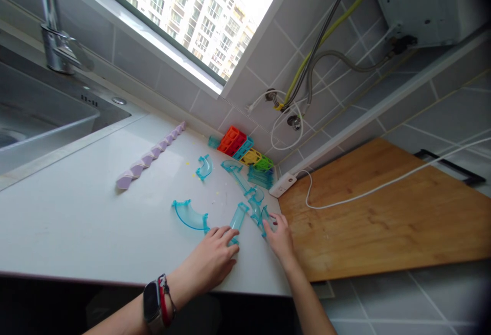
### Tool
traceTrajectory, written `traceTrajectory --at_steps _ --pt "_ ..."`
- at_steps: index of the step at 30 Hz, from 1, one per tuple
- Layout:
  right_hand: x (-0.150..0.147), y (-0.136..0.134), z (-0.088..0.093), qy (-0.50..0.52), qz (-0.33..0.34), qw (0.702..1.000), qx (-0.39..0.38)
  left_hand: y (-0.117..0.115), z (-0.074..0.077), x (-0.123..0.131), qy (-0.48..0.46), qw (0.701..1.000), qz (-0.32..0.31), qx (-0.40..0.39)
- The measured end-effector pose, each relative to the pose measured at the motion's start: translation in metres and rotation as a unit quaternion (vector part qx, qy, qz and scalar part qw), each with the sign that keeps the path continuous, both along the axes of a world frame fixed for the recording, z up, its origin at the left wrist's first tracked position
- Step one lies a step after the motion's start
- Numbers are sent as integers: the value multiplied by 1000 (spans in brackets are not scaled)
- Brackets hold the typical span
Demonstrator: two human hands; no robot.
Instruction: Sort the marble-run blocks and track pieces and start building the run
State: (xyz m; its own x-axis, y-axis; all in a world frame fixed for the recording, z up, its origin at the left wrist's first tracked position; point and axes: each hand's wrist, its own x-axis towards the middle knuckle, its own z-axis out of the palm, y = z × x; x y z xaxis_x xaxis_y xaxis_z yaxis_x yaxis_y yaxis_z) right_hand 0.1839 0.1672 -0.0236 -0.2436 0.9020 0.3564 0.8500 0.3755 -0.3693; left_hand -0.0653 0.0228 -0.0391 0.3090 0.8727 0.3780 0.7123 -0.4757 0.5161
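My left hand (pixel 215 254) is over the near end of a straight translucent blue track piece (pixel 239 216), its fingers bent around that end. Just left of these fingers lies a wide curved blue track piece (pixel 191 217). My right hand (pixel 281 239) pinches a small curved blue track piece (pixel 265 215) between thumb and fingers, at the counter's right side. That piece sits against other blue track pieces (pixel 254 199) in a row leading toward the wall. Farther back lies a separate small curved track piece (pixel 204 166).
Colourful block frames (pixel 232 141) and stacked blue pieces (pixel 261 177) stand by the wall. A purple twisted stick (pixel 150 157) lies on the white counter (pixel 76 222). To the left is a sink (pixel 88 125); to the right, a wooden board (pixel 383 212) with a white power strip (pixel 283 185).
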Motion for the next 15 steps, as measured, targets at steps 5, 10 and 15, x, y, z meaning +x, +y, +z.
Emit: traceTrajectory --at_steps 5,10,15 --pt "6 -13 -18 24 -12 999 -36 0 -2 1 -6 1000 8 14" --pt "15 -20 -27 154 -62 986 -25 0 0 0 -9 1000 9 15" --pt "11 -19 -28 223 -85 971 3 0 1 0 -6 1000 3 11"
